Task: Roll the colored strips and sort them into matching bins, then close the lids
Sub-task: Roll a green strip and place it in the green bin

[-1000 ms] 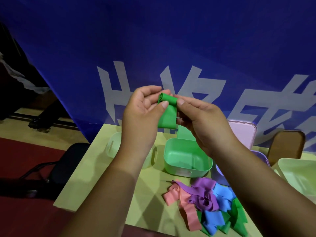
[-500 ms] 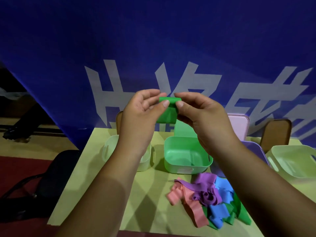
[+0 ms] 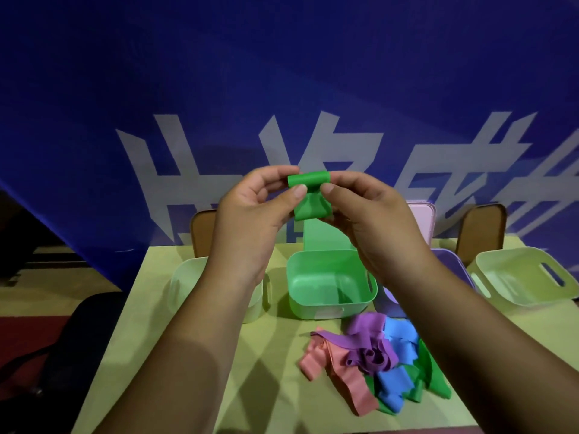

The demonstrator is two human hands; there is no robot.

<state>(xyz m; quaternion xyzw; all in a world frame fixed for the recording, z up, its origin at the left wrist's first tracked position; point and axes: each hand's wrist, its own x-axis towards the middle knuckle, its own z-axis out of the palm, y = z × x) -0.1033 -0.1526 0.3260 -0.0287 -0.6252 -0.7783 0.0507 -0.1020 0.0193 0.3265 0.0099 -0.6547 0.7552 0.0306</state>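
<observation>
Blue backdrop: one row of large white characters, partly covered and cut off at the right edge; I cannot read them. Green bin: pale front label, illegible.

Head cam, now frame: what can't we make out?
Purple bin: head view, right forearm covers most, contents unseen.
Pale left bin: head view, left forearm blocks its interior.
Strip pile: head view, tangled overlap, count unclear.
Green strip: head view, fingertips hide the roll's ends.
</observation>
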